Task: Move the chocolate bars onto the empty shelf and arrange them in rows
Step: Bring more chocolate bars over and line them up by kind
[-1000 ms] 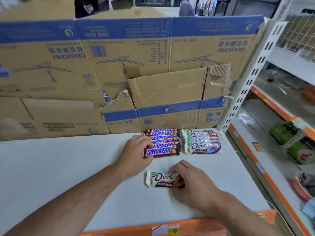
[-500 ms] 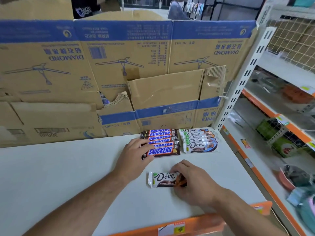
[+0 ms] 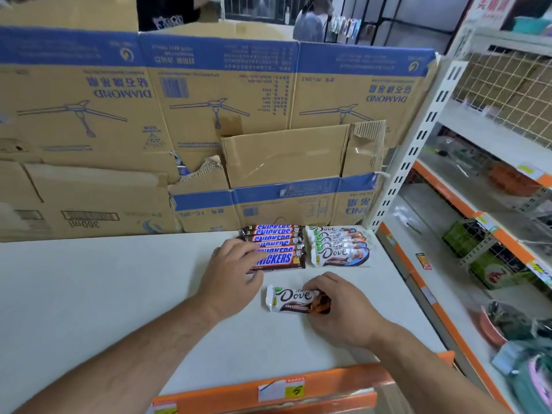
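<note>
Right hand [image 3: 343,312] pinches the rt end of a white-and-brown plastic-wrapped lone Dove bar [image 3: 288,298], thumb + fingertips curled round it. Bar lies flat on the shelf, logo up, near the front, apart from the two rows behind it. Left hand [image 3: 233,273] has its fingers curled over the left end of the brown-wrapped front Snickers bar [image 3: 280,259], thumb at its near edge, holding it.

Big to small:
- Flattened brown-and-blue cardboard boxes [image 3: 209,115] w/ upside-down DIAMOND print stand along the back like a wall.
- Flat white shelf board [image 3: 104,294] carries all the choc.
- White slotted metal upright [image 3: 418,144] at the back rt corner.
- Orange plastic price rail [image 3: 328,383] runs along the shelf's front edge.
- Row of brown Snickers bars [image 3: 273,234], overlapping front to back, sits at back rt, up by the cardboard.
- Row of white Dove bars [image 3: 340,248] just beside it on the rt, same overlap.
- Small yellow price label [image 3: 294,391] on the rail.
</note>
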`<state>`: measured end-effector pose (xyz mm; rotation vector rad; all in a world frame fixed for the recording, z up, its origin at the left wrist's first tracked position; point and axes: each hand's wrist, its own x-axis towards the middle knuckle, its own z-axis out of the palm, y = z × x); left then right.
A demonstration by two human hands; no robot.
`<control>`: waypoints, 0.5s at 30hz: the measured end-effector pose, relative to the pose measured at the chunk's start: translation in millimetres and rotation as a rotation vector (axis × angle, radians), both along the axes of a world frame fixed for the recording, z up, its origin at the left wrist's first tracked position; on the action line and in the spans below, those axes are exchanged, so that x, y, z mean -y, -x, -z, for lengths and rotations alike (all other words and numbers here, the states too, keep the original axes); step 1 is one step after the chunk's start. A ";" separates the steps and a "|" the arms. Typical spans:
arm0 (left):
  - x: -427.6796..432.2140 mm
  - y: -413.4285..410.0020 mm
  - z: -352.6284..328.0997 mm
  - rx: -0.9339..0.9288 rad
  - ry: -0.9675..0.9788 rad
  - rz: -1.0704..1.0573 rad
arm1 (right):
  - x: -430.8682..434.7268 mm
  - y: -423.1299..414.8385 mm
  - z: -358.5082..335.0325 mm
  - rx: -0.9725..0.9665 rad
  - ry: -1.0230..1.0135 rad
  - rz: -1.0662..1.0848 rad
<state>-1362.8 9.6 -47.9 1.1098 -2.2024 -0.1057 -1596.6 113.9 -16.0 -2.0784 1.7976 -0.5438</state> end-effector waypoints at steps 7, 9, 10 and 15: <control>-36.9 55.5 1.8 0.091 0.008 -0.066 | 30.3 70.9 5.8 -0.216 0.191 0.219; -40.6 60.9 7.1 0.090 -0.036 -0.052 | 38.1 77.0 7.9 -0.283 0.234 0.206; -42.2 61.9 9.4 0.091 -0.053 -0.029 | 40.5 78.2 8.6 -0.305 0.249 0.195; -44.6 61.7 7.6 0.115 -0.124 -0.027 | 39.3 87.6 15.8 -0.255 0.297 0.143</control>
